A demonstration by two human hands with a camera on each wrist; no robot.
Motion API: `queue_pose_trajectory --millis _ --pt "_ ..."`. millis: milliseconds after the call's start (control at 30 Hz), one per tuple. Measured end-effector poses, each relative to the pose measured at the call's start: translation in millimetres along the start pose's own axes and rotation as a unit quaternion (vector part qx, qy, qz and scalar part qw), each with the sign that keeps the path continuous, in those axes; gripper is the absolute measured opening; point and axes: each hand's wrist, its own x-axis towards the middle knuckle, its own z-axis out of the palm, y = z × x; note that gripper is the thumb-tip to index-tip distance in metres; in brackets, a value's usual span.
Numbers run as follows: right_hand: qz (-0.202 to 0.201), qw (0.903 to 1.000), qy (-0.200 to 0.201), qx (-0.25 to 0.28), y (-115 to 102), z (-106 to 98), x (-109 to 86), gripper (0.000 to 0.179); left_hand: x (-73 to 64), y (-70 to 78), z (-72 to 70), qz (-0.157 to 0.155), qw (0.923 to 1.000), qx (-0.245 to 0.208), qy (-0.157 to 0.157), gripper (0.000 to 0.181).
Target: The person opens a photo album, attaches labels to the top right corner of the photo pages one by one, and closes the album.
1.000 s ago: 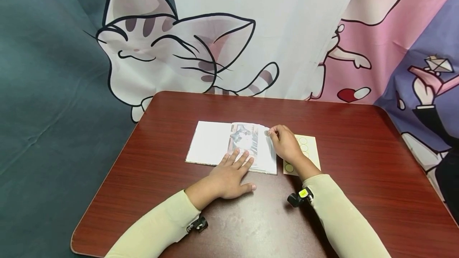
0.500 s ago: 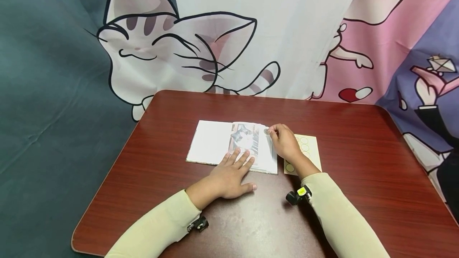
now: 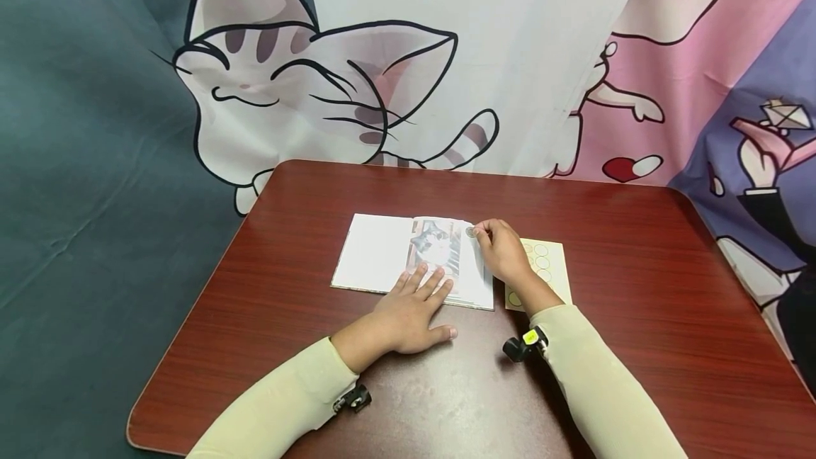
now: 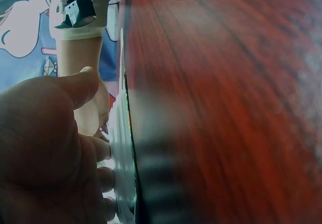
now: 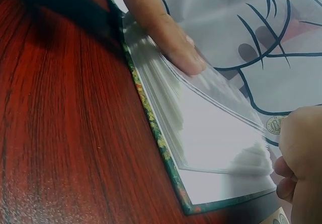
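An open photo album (image 3: 375, 250) with clear plastic sleeves lies on the table, a cat picture (image 3: 436, 245) showing in it. My left hand (image 3: 411, 315) rests on its lower edge, fingers straight and spread. In the right wrist view, a left-hand finger (image 5: 181, 58) touches the stacked sleeves (image 5: 216, 133). At the album's upper right corner, my right hand (image 3: 506, 253) pinches a small round sticker (image 3: 470, 231) with printing on it. Whether the sticker touches the sleeve cannot be told. A pale yellow sheet of round stickers (image 3: 556, 268) lies partly under my right forearm.
The dark red wooden table (image 3: 287, 246) has rounded corners. A curtain (image 3: 535, 34) with cartoon cats hangs behind its far edge. Small black wrist cameras (image 3: 352, 398) are strapped to both sleeves.
My right hand has shifted slightly left with the sticker, and more of the sticker shows beyond the fingertips. The left hand has stayed in place on the album.
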Motion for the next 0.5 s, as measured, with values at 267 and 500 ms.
queue_pose_trajectory --millis 267,500 --pt "0.001 1.0 0.002 -0.003 0.6 3.6 3.3 0.023 0.2 0.2 0.0 -0.002 1.0 0.007 -0.003 0.086" --pt "0.005 0.9999 -0.004 -0.01 2.1 5.7 6.1 0.025 -0.4 0.2 -1.1 -0.003 1.0 0.008 -0.004 0.086"
